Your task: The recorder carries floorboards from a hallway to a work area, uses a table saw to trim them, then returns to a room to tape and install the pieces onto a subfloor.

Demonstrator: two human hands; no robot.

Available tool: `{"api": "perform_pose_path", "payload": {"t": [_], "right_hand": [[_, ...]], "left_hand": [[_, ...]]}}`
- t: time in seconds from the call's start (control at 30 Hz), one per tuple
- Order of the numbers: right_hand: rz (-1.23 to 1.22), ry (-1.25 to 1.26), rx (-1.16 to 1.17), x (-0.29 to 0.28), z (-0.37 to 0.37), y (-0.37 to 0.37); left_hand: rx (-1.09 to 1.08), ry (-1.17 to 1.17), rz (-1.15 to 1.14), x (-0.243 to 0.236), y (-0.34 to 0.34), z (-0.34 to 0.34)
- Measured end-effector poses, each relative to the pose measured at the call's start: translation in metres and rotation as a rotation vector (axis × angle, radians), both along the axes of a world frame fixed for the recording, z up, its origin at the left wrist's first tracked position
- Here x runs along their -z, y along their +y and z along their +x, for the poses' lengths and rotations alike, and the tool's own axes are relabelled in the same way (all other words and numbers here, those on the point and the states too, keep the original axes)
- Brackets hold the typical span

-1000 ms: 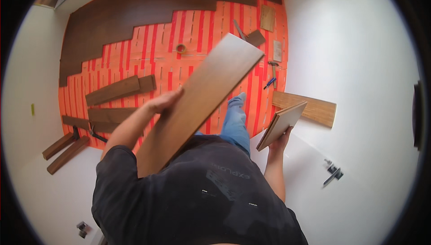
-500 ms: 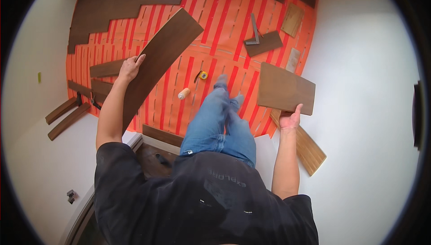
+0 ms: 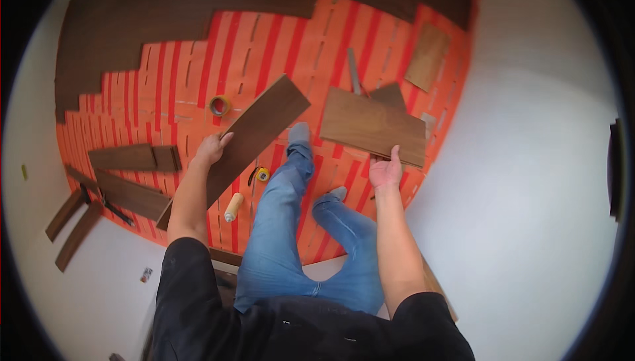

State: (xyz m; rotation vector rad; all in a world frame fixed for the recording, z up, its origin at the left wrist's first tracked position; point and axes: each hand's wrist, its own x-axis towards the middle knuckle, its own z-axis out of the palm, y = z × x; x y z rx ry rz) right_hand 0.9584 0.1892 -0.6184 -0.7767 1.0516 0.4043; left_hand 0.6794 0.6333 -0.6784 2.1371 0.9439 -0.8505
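My left hand (image 3: 210, 150) grips the edge of a long dark brown floor plank (image 3: 254, 129), its thumb over the top face. The plank slants from lower left to upper right. In my right hand (image 3: 385, 170) is a shorter, wider brown plank piece (image 3: 370, 123), pinched at its near edge with the thumb on top and the other fingers mostly underneath. That piece partly covers a metal square (image 3: 354, 70) and a dark plank offcut (image 3: 391, 95) lying behind it.
Dark laid flooring (image 3: 178, 4) ends in steps at the far side of the orange red-striped underlay (image 3: 264, 50). A tape roll (image 3: 219, 106), a tape measure (image 3: 262, 174), a pale cylinder (image 3: 233, 207) and loose planks (image 3: 129, 192) lie about. Another board (image 3: 428, 57) rests far right.
My body has stepped forward over the underlay, legs now apart. Both held planks came along; the right piece shifted left, over the square. A tape roll has come into sight.
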Motion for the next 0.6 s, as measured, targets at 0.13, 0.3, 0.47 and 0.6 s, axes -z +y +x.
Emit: {"api": "perform_pose_path", "payload": {"t": [0.13, 0.3, 0.47, 0.6], "right_hand": [[0.191, -0.056, -0.085, 0.137, 0.054, 0.047], [0.199, -0.107, -0.230, 0.264, 0.075, 0.158], [0.280, -0.082, -0.284, 0.334, 0.086, 0.204], [0.320, -0.121, -0.270, 0.389, 0.085, 0.208]], "left_hand": [[-0.059, 0.061, -0.090, 0.099, 0.001, 0.021], [-0.151, 0.090, -0.093, 0.186, 0.036, -0.028], [-0.264, 0.057, -0.271, 0.252, 0.052, -0.041], [-0.202, 0.057, -0.248, 0.288, 0.034, -0.047]]}}
